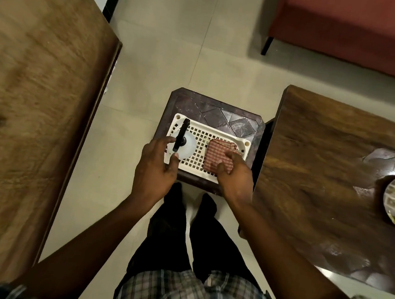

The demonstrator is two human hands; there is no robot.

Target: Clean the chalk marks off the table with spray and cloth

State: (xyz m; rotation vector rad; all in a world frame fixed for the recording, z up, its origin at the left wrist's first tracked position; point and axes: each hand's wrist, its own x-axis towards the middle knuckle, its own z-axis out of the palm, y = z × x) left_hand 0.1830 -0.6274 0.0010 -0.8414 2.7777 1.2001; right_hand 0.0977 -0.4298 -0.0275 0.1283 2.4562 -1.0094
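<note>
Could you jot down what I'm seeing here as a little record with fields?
Stand: dark stool on tiled floor
Tray: white perforated tray on the stool
In tray: spray bottle left, checked cloth right
Left hand: at the spray bottle, grip unclear
Right hand: on the checked cloth, grip unclear
Right table: pale marks on its top

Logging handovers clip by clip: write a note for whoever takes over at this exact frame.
Left hand: fingers spread at the spray bottle, not closed round it.
Right hand: fingertips on the folded checked cloth; whether it pinches cannot be told.
Bottle and cloth both sit in the white tray on the dark stool.
Done: no spraying or wiping shows.
Left: lift both, spray the table, wipe. No chalk marks can be made out.
</note>
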